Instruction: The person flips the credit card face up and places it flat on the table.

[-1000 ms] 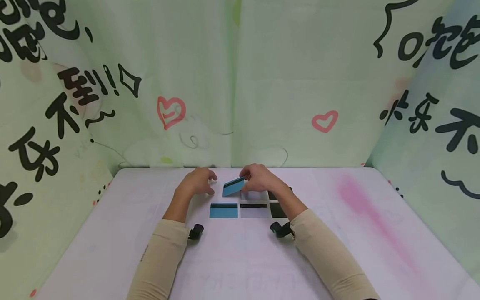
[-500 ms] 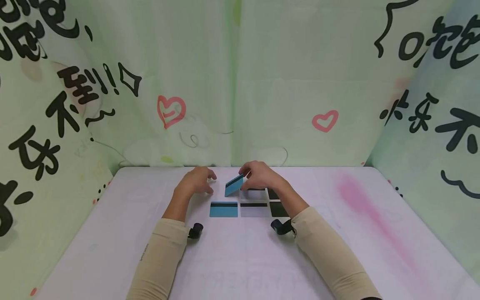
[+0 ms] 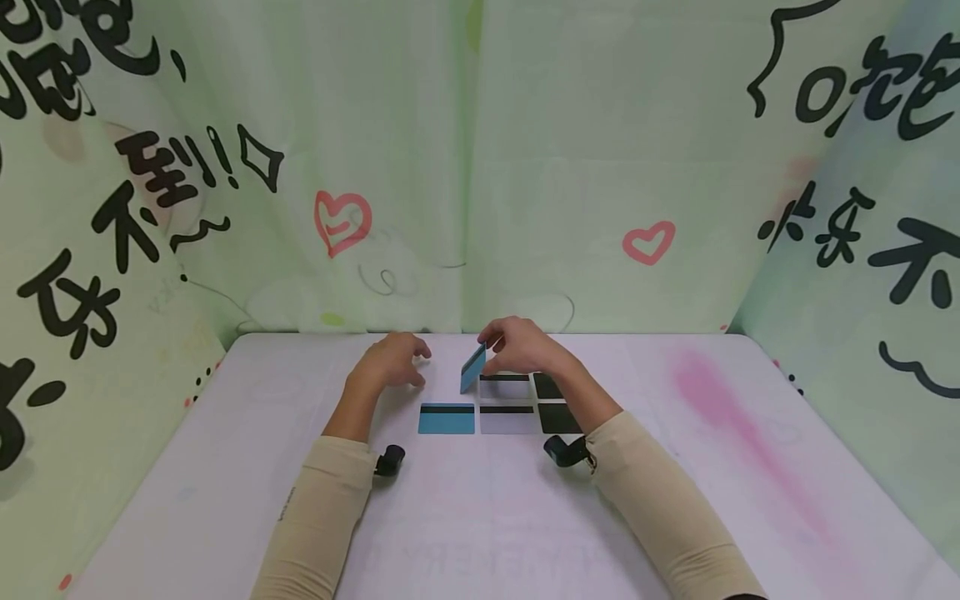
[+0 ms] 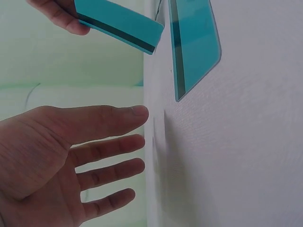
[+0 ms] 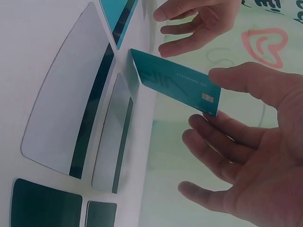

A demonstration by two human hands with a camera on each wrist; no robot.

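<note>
A blue bank card [image 3: 473, 368] stands tilted on edge at the back of the table, its right end pinched between thumb and fingers of my right hand [image 3: 520, 346]. The right wrist view shows the chip side of that card [image 5: 177, 84]; its dark stripe faces the left wrist view. My left hand [image 3: 388, 363] rests beside it to the left, fingers apart and holding nothing. In front lies a second blue card [image 3: 447, 419], stripe side up. Silver cards [image 3: 508, 419] [image 5: 113, 142] lie beside it in the middle column, and dark cards [image 3: 558, 419] to the right, partly under my right forearm.
The white table [image 3: 225, 500] runs back to a pale green curtain [image 3: 555, 167] with writing and hearts. Black wrist cameras [image 3: 390, 461] sit at both cuffs. A pink smear [image 3: 742, 433] marks the table on the right.
My right hand has lifted slightly, turning the blue card from a shallow tilt to nearly upright and a little rightward. The left hand has stayed almost still.
</note>
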